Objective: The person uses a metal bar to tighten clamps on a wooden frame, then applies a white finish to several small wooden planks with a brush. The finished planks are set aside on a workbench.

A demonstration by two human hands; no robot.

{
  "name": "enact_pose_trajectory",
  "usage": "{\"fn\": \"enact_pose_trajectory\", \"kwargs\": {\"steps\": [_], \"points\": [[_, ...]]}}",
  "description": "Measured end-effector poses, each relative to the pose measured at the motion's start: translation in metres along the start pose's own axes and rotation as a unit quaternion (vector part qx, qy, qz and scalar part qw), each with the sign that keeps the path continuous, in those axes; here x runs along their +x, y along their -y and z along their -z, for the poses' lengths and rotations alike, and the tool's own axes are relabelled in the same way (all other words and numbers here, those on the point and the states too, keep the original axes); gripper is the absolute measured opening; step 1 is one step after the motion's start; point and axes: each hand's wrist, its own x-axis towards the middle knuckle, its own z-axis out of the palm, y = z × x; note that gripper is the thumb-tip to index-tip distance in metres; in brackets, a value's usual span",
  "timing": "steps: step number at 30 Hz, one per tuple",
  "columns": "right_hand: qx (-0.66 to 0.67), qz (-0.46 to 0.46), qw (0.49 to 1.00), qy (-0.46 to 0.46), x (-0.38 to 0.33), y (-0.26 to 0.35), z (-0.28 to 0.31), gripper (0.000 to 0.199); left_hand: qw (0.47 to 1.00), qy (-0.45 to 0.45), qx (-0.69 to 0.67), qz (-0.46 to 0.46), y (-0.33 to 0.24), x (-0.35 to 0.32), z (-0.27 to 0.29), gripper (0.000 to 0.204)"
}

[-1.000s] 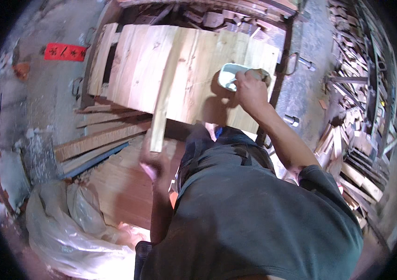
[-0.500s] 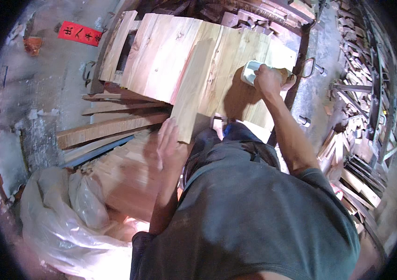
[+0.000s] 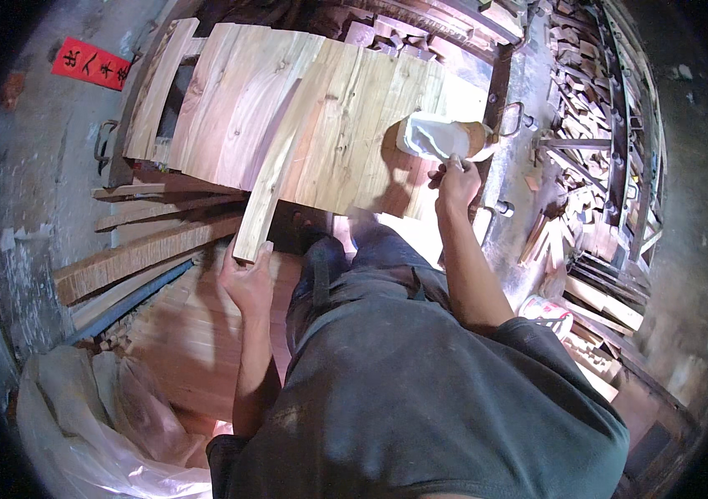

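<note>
My left hand [image 3: 247, 281] is closed around the near end of a narrow pale board [image 3: 261, 209], thumb on one side and fingers on the other. The board is turned partly on edge and rests along a row of wooden boards [image 3: 233, 104] laid side by side. My right hand [image 3: 458, 183] is at the near rim of an open white container [image 3: 430, 135], which has a brown patch on its right side. Its fingers are pinched together against the rim, around something thin that I cannot make out. A dark shadow of the container falls on the boards.
Rough planks [image 3: 150, 249] stick out left of the boards, above a wide wooden panel [image 3: 179, 333]. Clear plastic sheeting [image 3: 88, 424] is bunched at lower left. Metal clamp handles [image 3: 513, 119] line the bench's right edge. Wood offcuts [image 3: 582, 125] are heaped farther right.
My left hand has gone from lying open beside the narrow board to gripping its end, and the board has tipped toward its edge. My right hand has drawn back from over the container to its near rim.
</note>
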Motion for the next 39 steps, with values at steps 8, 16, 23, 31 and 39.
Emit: {"fn": "enact_pose_trajectory", "kwargs": {"steps": [8,16,23,31,39], "points": [[0.397,-0.340,0.847,0.094,0.032,-0.072,0.026,0.022,0.999,0.023,-0.028,0.024,0.008,0.003,0.008,0.042],[0.330,-0.212,0.829,0.398,-0.045,0.016,-0.029,0.026,0.999,-0.003,-0.008,-0.044,0.011,0.007,0.010,0.050],[-0.023,0.160,0.867,0.471,-0.106,0.059,-0.071,0.009,0.999,-0.015,0.005,-0.051,0.006,0.008,0.006,0.052],[-0.018,0.453,0.683,0.573,-0.171,0.090,-0.042,0.019,0.997,-0.032,0.024,-0.072,0.011,0.002,0.009,0.049],[-0.119,0.478,0.793,0.358,-0.047,0.052,-0.133,0.010,0.995,-0.030,0.069,-0.067,-0.007,-0.012,0.021,0.054]]}}
